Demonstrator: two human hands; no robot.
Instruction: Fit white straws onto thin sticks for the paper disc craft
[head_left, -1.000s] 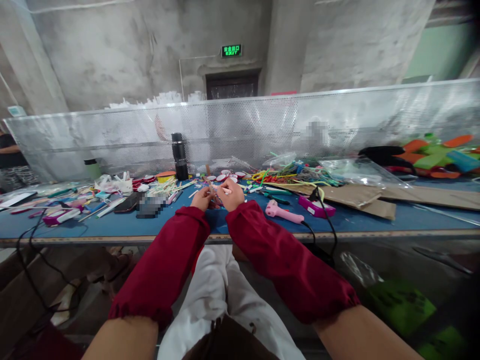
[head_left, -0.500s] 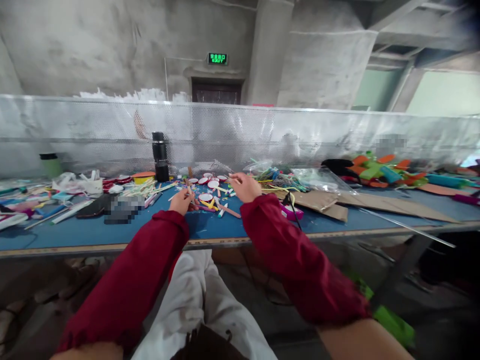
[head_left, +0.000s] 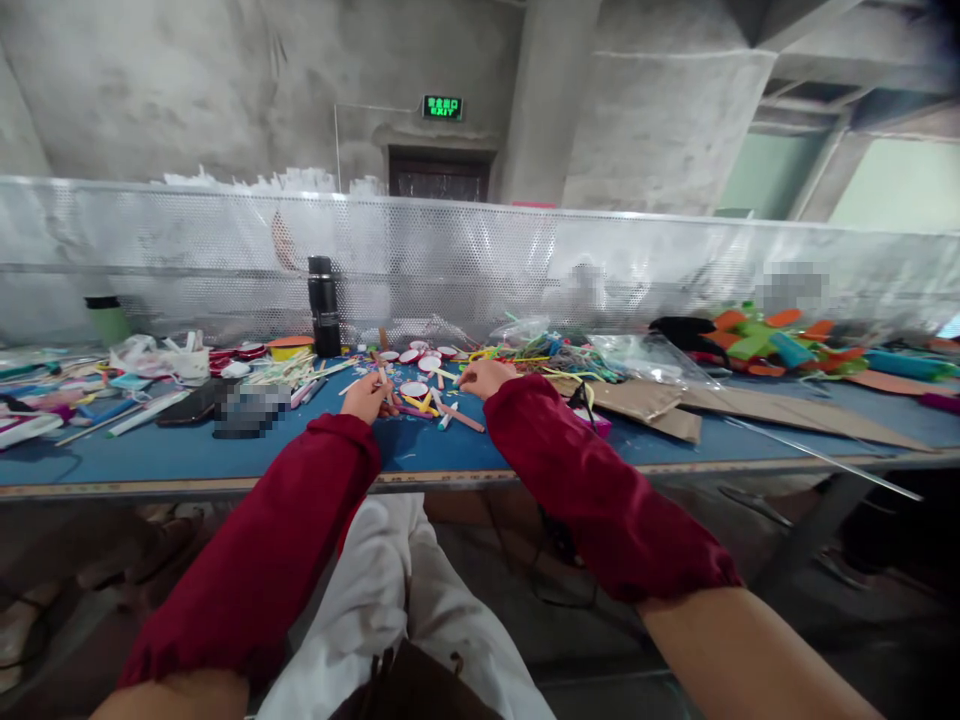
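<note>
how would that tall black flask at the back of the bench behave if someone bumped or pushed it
The black flask stands upright, tall and narrow on a small base, so a push near the top would probably tip it. It is round, so once down it would likely roll across the blue bench. It looks rigid; whether full or empty cannot be told.

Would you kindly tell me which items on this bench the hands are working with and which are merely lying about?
In hand:
left hand holding thin sticks
right hand on the scattered sticks
red-and-white discs

Lying about:
black flask
cardboard sheets
green cup
foam toy pieces
</note>
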